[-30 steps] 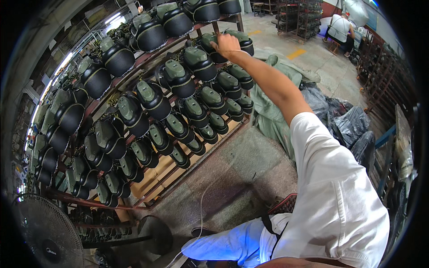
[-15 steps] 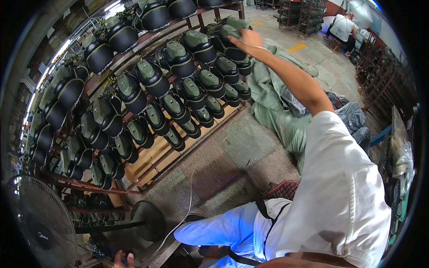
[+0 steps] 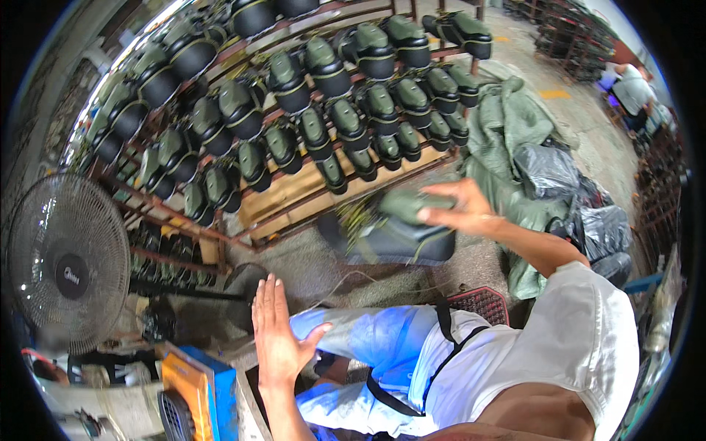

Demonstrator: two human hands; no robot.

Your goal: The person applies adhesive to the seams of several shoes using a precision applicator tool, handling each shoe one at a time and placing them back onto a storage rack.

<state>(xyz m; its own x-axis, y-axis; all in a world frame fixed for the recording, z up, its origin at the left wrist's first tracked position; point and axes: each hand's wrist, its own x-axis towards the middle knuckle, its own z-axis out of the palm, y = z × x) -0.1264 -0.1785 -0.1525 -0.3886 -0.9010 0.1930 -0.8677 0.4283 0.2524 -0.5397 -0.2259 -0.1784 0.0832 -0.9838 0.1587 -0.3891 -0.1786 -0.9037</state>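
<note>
My right hand (image 3: pixel 462 209) grips the green shoe last (image 3: pixel 409 206) inside a black shoe upper (image 3: pixel 421 244), fingers and thumb around the last's top. The shoe upper hangs in the air in front of the rack, blurred by motion, with loose yellow-green laces or threads (image 3: pixel 359 220) at one side. My left hand (image 3: pixel 281 336) is raised at lower centre, fingers straight and thumb apart, holding nothing. Beyond both hands, a slanted rack (image 3: pixel 294 234) carries rows of similar black shoe uppers (image 3: pixel 321 67) on green lasts.
A floor fan (image 3: pixel 70 272) stands at left, above an orange and blue box-shaped object (image 3: pixel 197 389). Green sacking (image 3: pixel 507 132) and dark plastic bags (image 3: pixel 548 170) lie on the floor at right. Nearby is a red grid-like crate (image 3: pixel 478 304). Another person (image 3: pixel 632 92) sits far right.
My right hand has come back from the rack's far right toward me, bringing a shoe upper off it. My left hand has risen into view from the lower edge. The view has shifted.
</note>
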